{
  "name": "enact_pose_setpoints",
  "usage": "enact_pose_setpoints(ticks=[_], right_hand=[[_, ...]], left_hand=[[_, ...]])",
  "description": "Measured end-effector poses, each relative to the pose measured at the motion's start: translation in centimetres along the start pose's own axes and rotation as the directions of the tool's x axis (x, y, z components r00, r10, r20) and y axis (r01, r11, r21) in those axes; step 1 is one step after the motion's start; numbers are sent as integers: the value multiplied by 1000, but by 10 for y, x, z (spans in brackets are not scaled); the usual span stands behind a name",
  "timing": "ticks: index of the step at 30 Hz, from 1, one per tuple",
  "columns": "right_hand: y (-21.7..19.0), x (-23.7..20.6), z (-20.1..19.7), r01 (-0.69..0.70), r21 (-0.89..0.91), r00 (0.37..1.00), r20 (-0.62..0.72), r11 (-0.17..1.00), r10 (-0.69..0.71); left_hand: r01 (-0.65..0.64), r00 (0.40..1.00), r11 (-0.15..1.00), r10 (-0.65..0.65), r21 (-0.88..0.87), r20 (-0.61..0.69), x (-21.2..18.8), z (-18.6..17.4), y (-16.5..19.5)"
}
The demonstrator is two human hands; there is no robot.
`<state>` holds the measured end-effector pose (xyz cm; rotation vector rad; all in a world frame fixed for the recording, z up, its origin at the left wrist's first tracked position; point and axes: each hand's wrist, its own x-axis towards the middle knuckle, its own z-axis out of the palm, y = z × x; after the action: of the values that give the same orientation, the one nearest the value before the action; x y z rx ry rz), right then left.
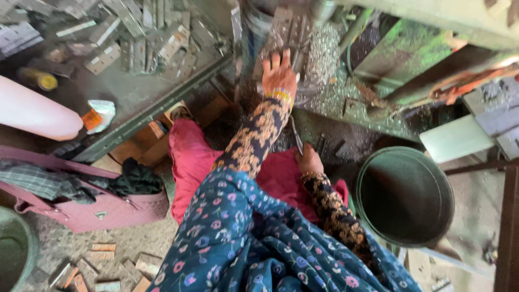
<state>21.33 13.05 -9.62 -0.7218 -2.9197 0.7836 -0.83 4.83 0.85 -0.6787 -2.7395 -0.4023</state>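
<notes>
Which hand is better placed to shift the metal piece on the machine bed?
Probably the left hand: it lies flat on the metal piece on the shaving-strewn machine bed. The right hand sits low near the lap, gripping a thin metal tool.

You are looking down at a grimy workshop floor [65,246] strewn with small flat metal pieces, lit by soft daylight. At upper left a dark worktop [130,94] is heaped with grey metal plates, while a worn green machine frame [411,48] dusted with shavings fills the upper right. A round green bucket [405,194] stands at right, and a pink bag [102,208] lies at left.
</notes>
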Motion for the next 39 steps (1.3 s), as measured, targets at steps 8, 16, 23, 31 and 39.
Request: enact_pose_setpoints(ticks=[8,16,23,31,39], right_hand=[[16,15,11,-4,-83,1000,30,997,7],[13,9,22,-70,-2,997,32,998,70],[-4,20,-12,-30,-8,992,126,1000,31],[-7,16,-9,-72,-161,990,108,984,90],[5,22,11,-84,-28,996,42,996,85]], left_hand=[[55,995,997,-60,58,80,2,6,1],[12,999,998,-10,-58,42,2,16,1],[45,998,999,-46,23,39,3,18,-2],[-11,999,1000,12,-18,30,4,10,-7],[-30,996,1000,30,-2,85,11,3,-9]])
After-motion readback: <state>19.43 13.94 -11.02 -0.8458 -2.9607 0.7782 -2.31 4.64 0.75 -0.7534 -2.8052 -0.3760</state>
